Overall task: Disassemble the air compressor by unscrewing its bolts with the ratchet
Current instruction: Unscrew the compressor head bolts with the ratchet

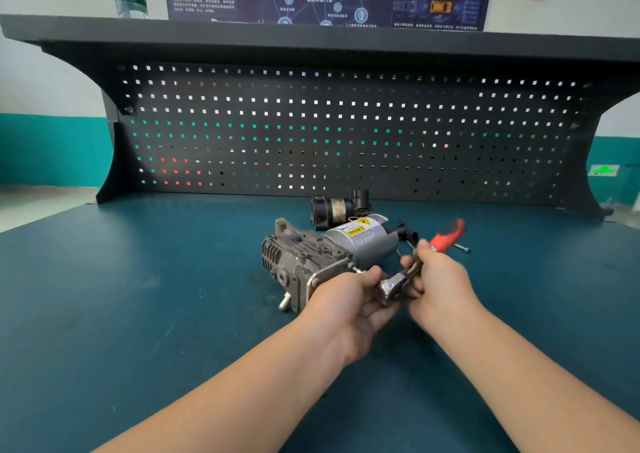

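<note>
A grey metal air compressor (322,255) with a silver cylindrical motor and yellow warning label lies on its side on a dark teal workbench (138,296). Just in front of it, the left hand (349,300) grasps the chrome head of a ratchet (393,288) (its handle is red), while the right hand (438,279) grips the shaft; motion blur hides the finger detail. A loose bolt (462,247) appears to lie behind

I see broad bare teal bench top (138,296) left of the grey finned metal compressor (311,255). Behind it, a black cylindrical part (332,210) crowds the perforated dark back panel (346,134). A loose silver bolt (462,247) lies right.
</note>
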